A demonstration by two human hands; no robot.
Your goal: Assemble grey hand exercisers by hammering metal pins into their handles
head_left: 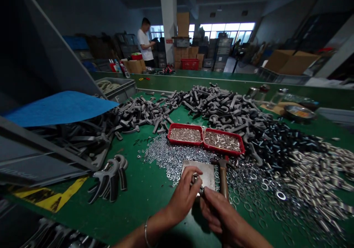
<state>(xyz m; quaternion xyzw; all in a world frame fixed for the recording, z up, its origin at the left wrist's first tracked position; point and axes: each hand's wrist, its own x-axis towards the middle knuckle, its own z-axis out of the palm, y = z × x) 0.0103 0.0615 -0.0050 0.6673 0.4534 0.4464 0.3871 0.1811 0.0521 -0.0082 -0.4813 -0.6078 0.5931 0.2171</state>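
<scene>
My left hand (pixel 181 194) is closed, with its thumb and fingers pinching a small shiny metal fitting (pixel 195 178). My right hand (pixel 218 209) is closed too, its fingertips pressed together at the fitting's lower end, right beside the left fingers. The fitting's exact kind is too small and covered to tell. Beneath the hands lies a flat metal plate (pixel 209 173). A hammer (pixel 223 178) rests just right of the plate, its handle pointing toward me, partly behind my right hand.
Two red trays (pixel 203 141) of small metal pins stand ahead. Around them spread hex nuts (pixel 163 154), ring washers (pixel 249 200), black-headed bolts (pixel 279 139), metal sleeves (pixel 312 170) and heaped grey handles (pixel 218 104). More handles (pixel 110 178) lie left, beside a grey crate (pixel 55 159). A person (pixel 145 43) stands behind.
</scene>
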